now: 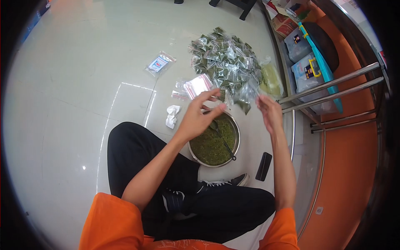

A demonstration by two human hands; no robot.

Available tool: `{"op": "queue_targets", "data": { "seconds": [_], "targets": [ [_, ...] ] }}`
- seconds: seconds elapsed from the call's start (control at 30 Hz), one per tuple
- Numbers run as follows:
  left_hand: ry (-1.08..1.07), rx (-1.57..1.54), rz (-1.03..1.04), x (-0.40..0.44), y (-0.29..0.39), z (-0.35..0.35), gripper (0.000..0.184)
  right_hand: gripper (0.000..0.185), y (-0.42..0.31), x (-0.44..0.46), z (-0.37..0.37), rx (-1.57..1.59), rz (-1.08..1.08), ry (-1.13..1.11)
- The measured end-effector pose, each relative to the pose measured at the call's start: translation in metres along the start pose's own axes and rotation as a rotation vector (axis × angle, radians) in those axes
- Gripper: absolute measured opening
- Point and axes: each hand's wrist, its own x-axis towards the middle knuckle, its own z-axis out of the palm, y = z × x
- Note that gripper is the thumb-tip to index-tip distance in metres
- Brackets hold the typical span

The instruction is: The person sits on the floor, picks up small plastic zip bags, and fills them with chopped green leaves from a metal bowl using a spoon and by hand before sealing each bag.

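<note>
My right hand (pixel 270 113) pinches the top of a small clear plastic bag (pixel 246 98) with dark green stuff at its bottom. The bag hangs slightly blurred in front of the pile. Over the left rim of a round metal bowl (pixel 238 143) is my left hand (pixel 199 114), fingers apart and holding nothing. Green, leafy, wet-looking contents (pixel 208 146) fill the bowl, and a black-handled ladle (pixel 225 143) lies in it. Beyond both hands lies a large heap of filled clear bags (pixel 227 58). A stack of flat zip bags (pixel 198 86) sits just past my left hand.
A pack of bags (pixel 159 63) and a crumpled white tissue (pixel 172 116) lie on the tiled floor. A black phone-like object (pixel 263 166) is at the right. Beside the heap is a yellow-green bag (pixel 271 79). Metal rails (pixel 333 93) and storage boxes (pixel 306 71) line the right side.
</note>
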Motion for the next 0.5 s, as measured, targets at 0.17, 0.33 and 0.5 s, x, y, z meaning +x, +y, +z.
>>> {"op": "queue_targets", "data": {
  "seconds": [0.17,0.33,0.5],
  "targets": [
    [0.092,-0.066,-0.193,0.004,0.009,-0.011,0.041,0.044,0.017,0.024,-0.044,-0.454,0.106,0.116],
    [0.167,-0.15,-0.206,0.007,0.007,-0.009,0.034,0.06,0.076,-0.056,-0.144,-0.98,0.359,0.221],
    [0.207,-0.143,-0.242,0.004,0.005,-0.005,0.033,0.127,0.172,-0.157,-0.219,-1.568,0.638,0.441]
  ]
}}
